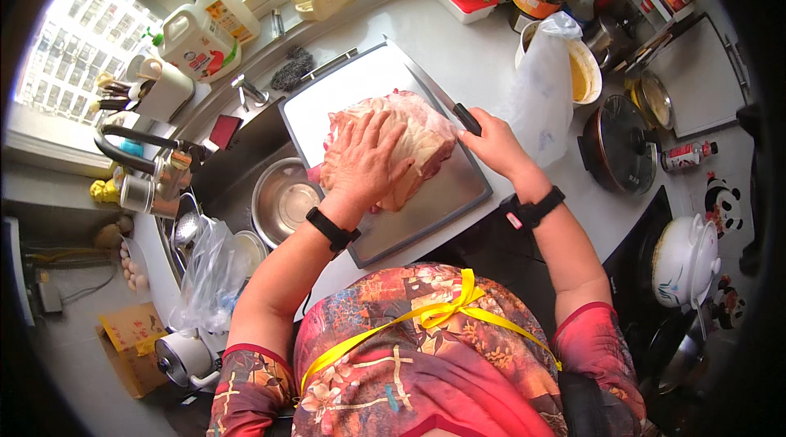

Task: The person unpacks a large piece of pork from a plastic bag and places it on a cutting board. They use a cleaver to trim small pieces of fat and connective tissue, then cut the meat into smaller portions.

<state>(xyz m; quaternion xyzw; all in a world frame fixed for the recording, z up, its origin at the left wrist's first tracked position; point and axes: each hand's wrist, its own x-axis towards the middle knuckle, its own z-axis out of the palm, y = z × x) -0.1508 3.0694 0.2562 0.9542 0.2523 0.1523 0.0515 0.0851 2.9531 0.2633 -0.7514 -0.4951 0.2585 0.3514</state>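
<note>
A large slab of raw meat with pale fat [424, 118] lies on a rectangular cutting board with a dark rim [424, 237]. Flat on top of the meat rests my left hand [366, 158], fingers spread, holding nothing that shows. My right hand [498, 141], at the board's right edge, grips the black handle of a kitchen knife [430, 84]. The knife's blade points up and to the left, along the board's right side, beyond the meat. The hand's fingers are close to the meat's right end.
The board partly covers a sink with a steel bowl [285, 201] in it. A faucet [153, 173] and clear plastic bags [209, 277] are at the left. Right of the board stand a filled plastic bag [543, 99], a lidded dark pan [620, 145] and a white pot [681, 262].
</note>
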